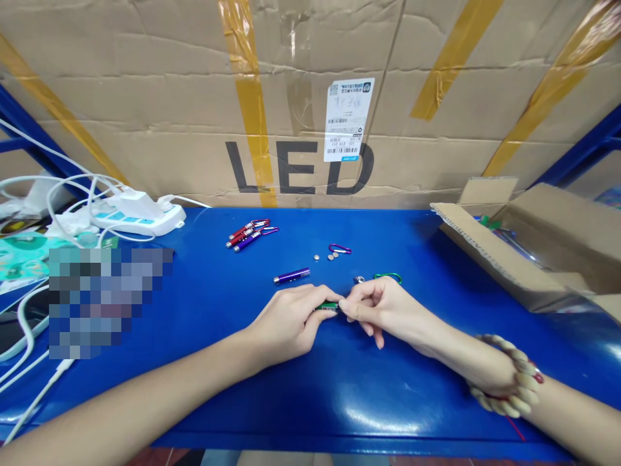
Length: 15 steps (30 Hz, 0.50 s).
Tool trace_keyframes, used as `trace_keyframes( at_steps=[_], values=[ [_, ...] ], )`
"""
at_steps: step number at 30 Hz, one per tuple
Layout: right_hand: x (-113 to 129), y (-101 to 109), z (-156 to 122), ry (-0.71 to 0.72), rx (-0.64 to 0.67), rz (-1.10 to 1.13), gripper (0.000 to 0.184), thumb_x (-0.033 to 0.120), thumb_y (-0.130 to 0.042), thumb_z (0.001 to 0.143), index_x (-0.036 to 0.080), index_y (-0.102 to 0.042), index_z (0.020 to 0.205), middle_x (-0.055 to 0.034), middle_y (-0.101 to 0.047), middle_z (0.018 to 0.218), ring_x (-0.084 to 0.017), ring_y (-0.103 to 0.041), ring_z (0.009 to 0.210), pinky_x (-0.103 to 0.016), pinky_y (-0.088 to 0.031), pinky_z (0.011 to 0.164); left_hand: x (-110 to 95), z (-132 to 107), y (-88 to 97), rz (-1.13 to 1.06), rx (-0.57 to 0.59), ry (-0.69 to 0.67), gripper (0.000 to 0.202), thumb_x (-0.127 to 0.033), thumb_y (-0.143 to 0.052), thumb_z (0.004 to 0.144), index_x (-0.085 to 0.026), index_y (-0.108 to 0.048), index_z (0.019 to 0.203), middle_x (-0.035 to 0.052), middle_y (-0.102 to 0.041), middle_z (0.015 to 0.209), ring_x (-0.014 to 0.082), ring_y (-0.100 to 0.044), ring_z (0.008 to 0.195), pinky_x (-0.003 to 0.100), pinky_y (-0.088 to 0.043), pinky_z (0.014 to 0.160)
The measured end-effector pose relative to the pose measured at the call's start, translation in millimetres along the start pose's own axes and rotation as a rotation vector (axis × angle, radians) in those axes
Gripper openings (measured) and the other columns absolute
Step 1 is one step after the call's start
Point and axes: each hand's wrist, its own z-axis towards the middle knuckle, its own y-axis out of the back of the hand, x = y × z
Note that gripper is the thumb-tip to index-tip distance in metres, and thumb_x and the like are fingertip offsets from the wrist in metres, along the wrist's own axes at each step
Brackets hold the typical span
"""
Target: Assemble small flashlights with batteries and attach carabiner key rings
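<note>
My left hand is closed round a small green flashlight, gripping it between thumb and forefinger. At the flashlight's right end, the thumb and fingertips of my right hand pinch together; what lies between them is mostly hidden. A purple flashlight tube lies just beyond my left hand. Beyond my right hand are a small silver metal part and a green carabiner. Farther back lie several button cells and a purple carabiner.
Red and purple flashlights with carabiners lie at the back left of the blue table. An open cardboard box stands at right. A white power strip and cables crowd the left side. A large carton walls the back.
</note>
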Motion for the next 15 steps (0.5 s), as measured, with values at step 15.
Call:
trace_keyframes(
  at_steps=[15],
  values=[
    [-1.2,4.5,3.0,0.133,-0.026,-0.182,0.037,0.048,-0.07,0.063,0.012,-0.059,0.063,0.0058,-0.048,0.04,-0.004,-0.04,0.03,-0.015,-0.037,0.028,-2.0,0.9,2.9,-0.038,0.014,0.08,0.015,-0.014,-0.046,0.085,-0.018,-0.057,0.094,0.0022,-0.067,0.088,0.0148,-0.062,0.08,0.024,-0.048,0.071]
  ],
)
